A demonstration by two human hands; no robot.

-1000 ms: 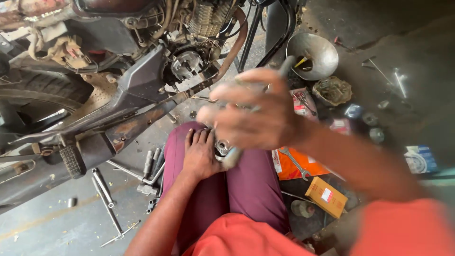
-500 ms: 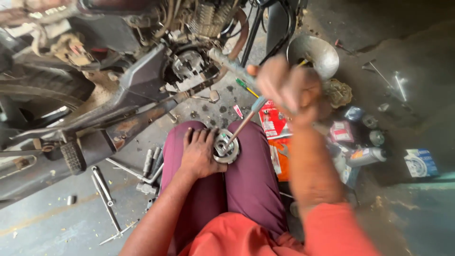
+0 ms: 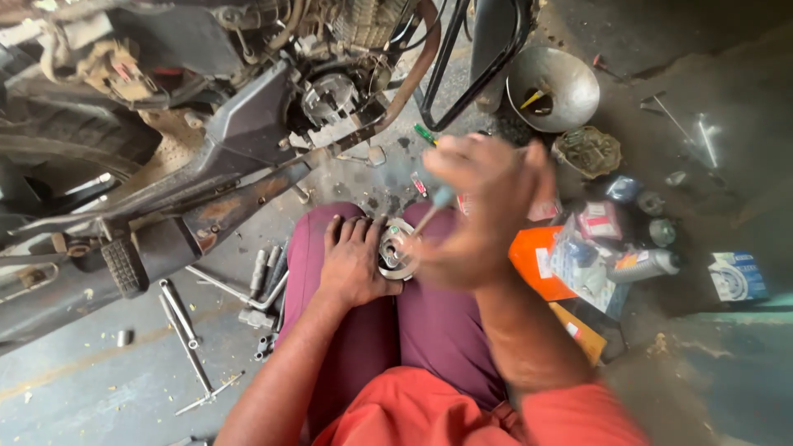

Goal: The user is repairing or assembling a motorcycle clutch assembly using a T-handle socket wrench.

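The person is sitting on the floor with a round metal part [image 3: 396, 248] resting on the lap, between the thighs of the maroon trousers [image 3: 438, 322]. The left hand [image 3: 353, 263] is lying flat beside it, fingers spread and pressing its left edge, so it is steadying rather than gripping. The right hand [image 3: 483, 206] is closed around a slim tool [image 3: 431, 211] (its handle is blurred, so its kind cannot be told), whose tip is pointing down at the part. Half a second ago this hand was raised farther off to the right, near the metal bowl [image 3: 570, 78]; now it is hanging lower and nearer, just over the part. The left hand is staying where it was. The motorcycle engine [image 3: 330, 95] is standing beyond the knees, and wrenches [image 3: 186, 334] are lying on the floor to the left.
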